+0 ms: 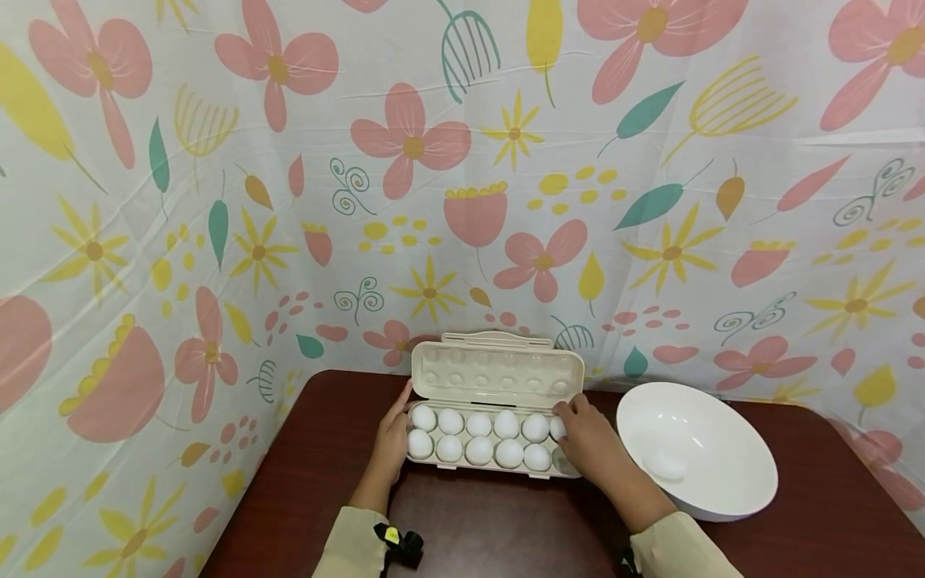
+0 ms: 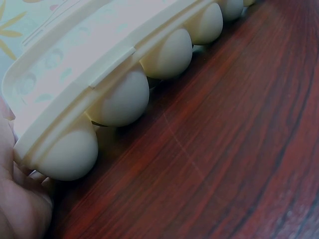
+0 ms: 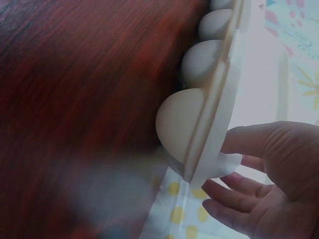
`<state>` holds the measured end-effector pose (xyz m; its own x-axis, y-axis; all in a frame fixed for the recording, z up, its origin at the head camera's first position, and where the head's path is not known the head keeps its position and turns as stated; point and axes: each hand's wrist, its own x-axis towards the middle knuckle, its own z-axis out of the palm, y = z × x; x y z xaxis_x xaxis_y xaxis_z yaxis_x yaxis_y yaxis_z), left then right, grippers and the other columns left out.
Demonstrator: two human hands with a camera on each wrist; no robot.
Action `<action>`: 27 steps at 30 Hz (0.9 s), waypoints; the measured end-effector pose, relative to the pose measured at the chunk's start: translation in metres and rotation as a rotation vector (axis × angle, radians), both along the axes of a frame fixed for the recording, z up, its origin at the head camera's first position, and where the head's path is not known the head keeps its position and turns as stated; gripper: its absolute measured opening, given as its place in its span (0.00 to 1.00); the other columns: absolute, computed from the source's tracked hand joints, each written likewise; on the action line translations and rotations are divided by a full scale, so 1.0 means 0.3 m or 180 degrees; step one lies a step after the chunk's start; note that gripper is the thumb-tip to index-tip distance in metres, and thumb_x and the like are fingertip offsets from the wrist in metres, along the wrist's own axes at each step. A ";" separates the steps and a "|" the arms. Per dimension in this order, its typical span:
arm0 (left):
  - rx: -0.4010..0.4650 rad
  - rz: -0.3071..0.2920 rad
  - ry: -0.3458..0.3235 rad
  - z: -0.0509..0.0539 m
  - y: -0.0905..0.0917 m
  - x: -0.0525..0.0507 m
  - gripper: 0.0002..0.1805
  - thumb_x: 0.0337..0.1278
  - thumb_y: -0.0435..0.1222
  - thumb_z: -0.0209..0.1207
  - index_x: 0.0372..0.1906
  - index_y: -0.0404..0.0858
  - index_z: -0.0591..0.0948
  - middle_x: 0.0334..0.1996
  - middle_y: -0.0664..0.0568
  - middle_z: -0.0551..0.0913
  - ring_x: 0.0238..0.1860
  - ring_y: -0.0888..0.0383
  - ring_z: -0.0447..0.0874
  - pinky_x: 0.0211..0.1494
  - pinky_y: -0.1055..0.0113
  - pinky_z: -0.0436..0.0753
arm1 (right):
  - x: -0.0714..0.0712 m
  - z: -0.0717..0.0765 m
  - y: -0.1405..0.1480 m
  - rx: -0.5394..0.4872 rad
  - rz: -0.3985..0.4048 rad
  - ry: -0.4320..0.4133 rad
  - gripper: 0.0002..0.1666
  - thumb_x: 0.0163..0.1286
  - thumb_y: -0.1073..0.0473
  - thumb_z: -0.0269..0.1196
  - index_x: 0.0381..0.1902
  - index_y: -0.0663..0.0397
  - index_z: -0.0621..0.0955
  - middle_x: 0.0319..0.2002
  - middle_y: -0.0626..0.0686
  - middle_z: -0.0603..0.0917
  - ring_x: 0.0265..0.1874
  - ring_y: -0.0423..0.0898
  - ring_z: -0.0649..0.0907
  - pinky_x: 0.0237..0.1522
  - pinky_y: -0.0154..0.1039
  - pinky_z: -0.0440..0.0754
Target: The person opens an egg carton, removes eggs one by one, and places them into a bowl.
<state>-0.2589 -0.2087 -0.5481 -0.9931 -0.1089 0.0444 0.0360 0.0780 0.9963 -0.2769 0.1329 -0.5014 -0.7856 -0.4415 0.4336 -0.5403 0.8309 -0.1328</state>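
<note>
An open egg carton (image 1: pixel 499 472), pale cream, stands on the table with white eggs (image 1: pixel 478 449) in its two rows. The front right cup (image 1: pixel 566 461) holds no egg. My left hand (image 1: pixel 391 437) grips the carton's left end; in the left wrist view only part of that hand (image 2: pixel 22 209) shows, beside the end cup. My right hand (image 1: pixel 592 441) is at the back right cup, thumb and fingers around a white egg (image 1: pixel 557 428). In the right wrist view, the thumb and fingertips pinch this egg (image 3: pixel 228 165) at the carton's rim.
A large white bowl (image 1: pixel 730 449) stands right of the carton, close to my right forearm, with one white egg (image 1: pixel 665 464) in it. The carton's raised lid (image 1: pixel 499 365) leans back near the flowered cloth (image 1: pixel 535 177) behind the dark red table (image 1: pixel 303 482).
</note>
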 end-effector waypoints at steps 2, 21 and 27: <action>0.0003 0.0046 0.0043 -0.032 -0.001 -0.014 0.36 0.71 0.29 0.35 0.79 0.58 0.60 0.67 0.42 0.77 0.66 0.49 0.72 0.64 0.59 0.68 | 0.003 0.006 -0.001 -0.0067 -0.0003 -0.0058 0.25 0.48 0.71 0.75 0.45 0.63 0.80 0.39 0.59 0.74 0.27 0.52 0.79 0.29 0.45 0.79; -0.0034 -0.0006 -0.0026 0.020 0.002 0.008 0.38 0.68 0.26 0.36 0.80 0.53 0.58 0.67 0.41 0.77 0.69 0.47 0.70 0.66 0.57 0.67 | 0.041 0.121 0.011 -0.0191 -0.0066 0.0115 0.27 0.52 0.69 0.75 0.51 0.66 0.79 0.44 0.65 0.82 0.43 0.62 0.82 0.47 0.54 0.81; -0.0021 -0.0007 -0.0021 0.045 0.008 0.026 0.37 0.68 0.26 0.36 0.80 0.52 0.59 0.68 0.40 0.76 0.70 0.46 0.69 0.68 0.54 0.65 | 0.049 0.151 0.034 -0.0231 -0.0038 0.0252 0.27 0.50 0.68 0.76 0.49 0.66 0.80 0.42 0.63 0.82 0.41 0.61 0.82 0.45 0.54 0.81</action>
